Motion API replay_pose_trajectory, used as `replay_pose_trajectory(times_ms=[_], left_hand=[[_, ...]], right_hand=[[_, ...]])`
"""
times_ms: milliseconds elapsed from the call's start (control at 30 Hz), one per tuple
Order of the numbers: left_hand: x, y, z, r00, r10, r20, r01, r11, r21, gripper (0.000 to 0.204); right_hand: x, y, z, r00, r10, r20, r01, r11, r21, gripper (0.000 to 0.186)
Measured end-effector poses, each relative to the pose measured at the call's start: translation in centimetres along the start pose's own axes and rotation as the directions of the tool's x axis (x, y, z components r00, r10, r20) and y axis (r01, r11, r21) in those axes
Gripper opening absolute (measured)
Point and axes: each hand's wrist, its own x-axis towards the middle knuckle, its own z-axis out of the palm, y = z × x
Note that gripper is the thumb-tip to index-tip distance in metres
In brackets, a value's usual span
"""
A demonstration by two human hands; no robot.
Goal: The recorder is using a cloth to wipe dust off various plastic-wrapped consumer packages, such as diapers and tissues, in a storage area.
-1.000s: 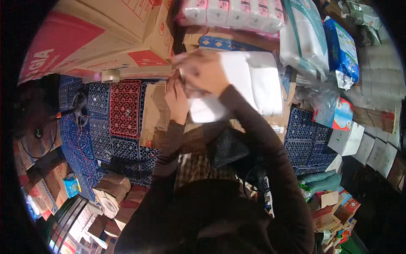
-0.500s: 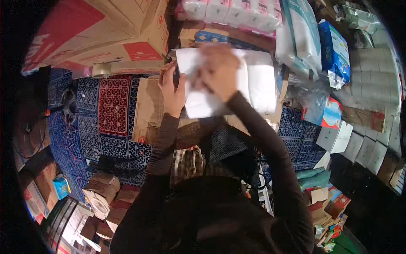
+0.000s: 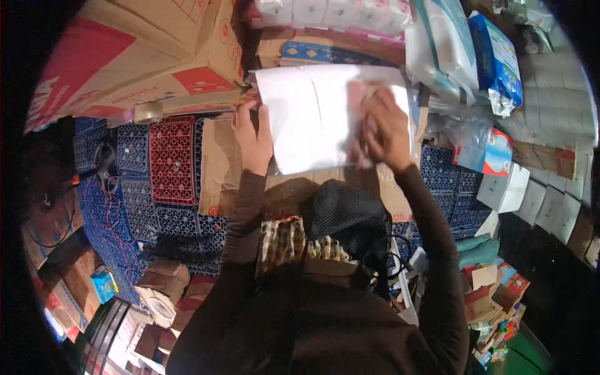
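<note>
A white pack [image 3: 306, 131] with a smooth, shiny surface lies on flattened cardboard in front of me. What is inside it I cannot make out. My left hand [image 3: 253, 137] rests against the pack's left edge, thumb and fingers apart, the thumb touching the edge. Over the right part of the pack is my right hand [image 3: 387, 128], its fingers bent toward the surface and smeared by motion. Whether anything sits in those fingers does not show.
Brown cardboard [image 3: 219, 162] lies under the pack, over blue and red plastic grid panels [image 3: 172, 159]. A large carton [image 3: 162, 56] stands at left. Pink-and-white wrapped packs [image 3: 331, 12] line the back; a blue pack [image 3: 494, 62] and white box [image 3: 503, 187] are at right. Black mesh [image 3: 344, 209] lies nearer me.
My right hand has moved rightward across the white pack, from its middle to its right part. My left hand stays at the left edge. The view has shifted slightly.
</note>
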Motion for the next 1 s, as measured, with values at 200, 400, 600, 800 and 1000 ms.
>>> replay_pose_trajectory(times_ms=[200, 400, 600, 800, 1000], left_hand=[[-0.1, -0.1, 0.0, 1.0, 0.005, -0.028, -0.004, 1.0, 0.021, 0.029], [0.0, -0.6, 0.1, 0.994, 0.09, -0.057, -0.087, 0.994, 0.067, 0.029], [-0.2, -0.8, 0.0, 0.995, 0.093, -0.023, -0.091, 0.993, 0.076, 0.027], [-0.2, -0.3, 0.1, 0.999, -0.038, -0.029, 0.039, 0.999, 0.03, 0.031], [0.2, -0.7, 0.3, 0.998, -0.034, -0.046, 0.035, 0.999, 0.009, 0.031]], right_hand=[[0.8, -3.7, 3.9, 0.894, -0.32, 0.313, 0.309, 0.947, 0.084, 0.052], [14.7, -5.3, 10.3, 0.998, -0.039, 0.05, 0.046, 0.989, -0.142, 0.035], [10.2, -7.8, 10.8, 0.949, -0.287, -0.128, 0.266, 0.95, -0.163, 0.043], [-1.5, -3.7, 3.1, 0.999, -0.046, 0.004, 0.046, 0.984, -0.171, 0.058], [-2.1, -3.8, 3.0, 0.988, -0.094, 0.122, 0.109, 0.986, -0.126, 0.054]])
